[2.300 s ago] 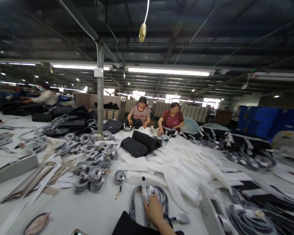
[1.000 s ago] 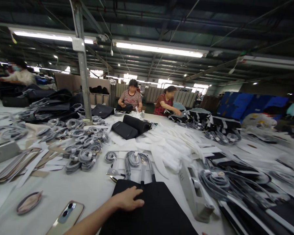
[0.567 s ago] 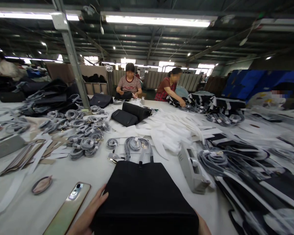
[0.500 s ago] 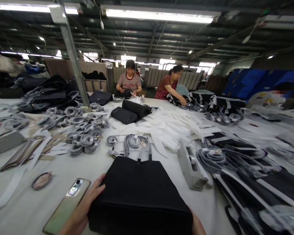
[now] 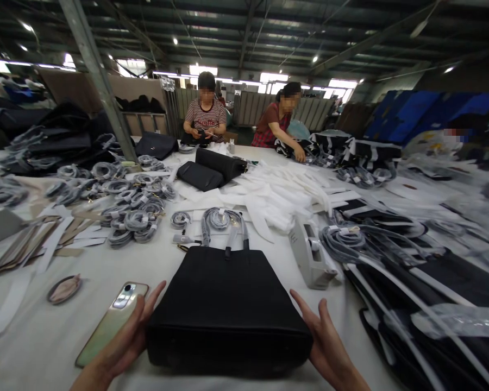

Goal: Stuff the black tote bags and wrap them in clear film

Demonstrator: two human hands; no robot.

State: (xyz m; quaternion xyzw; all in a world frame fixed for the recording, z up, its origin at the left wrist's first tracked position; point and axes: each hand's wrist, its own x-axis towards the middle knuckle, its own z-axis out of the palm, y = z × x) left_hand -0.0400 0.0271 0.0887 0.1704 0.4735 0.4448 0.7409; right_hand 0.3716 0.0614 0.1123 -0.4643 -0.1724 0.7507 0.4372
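Note:
A black handbag (image 5: 228,298) lies flat on the white table, its base toward me and its wrapped handles (image 5: 224,220) pointing away. My left hand (image 5: 134,331) is at the bag's left side, fingers stretched out and apart, with the palm turned to the bag's lower corner. On the other side my right hand (image 5: 324,336) has its fingers spread beside the right lower corner. Both hands are very close to the bag; whether they touch it I cannot tell. A green phone (image 5: 110,323) lies left of the bag, partly behind my left hand.
A grey tape dispenser (image 5: 313,255) stands right of the bag. Coiled wrapped straps (image 5: 136,220), brown strips (image 5: 26,244) and a small round dish (image 5: 64,289) lie left. Black bag pieces (image 5: 460,277) are heaped right. Two people sit or stand across the table.
The camera view has tilted down. My right hand, mostly hidden behind the bag before, now shows with fingers spread. The left hand's fingers have come off the bag's top side edge.

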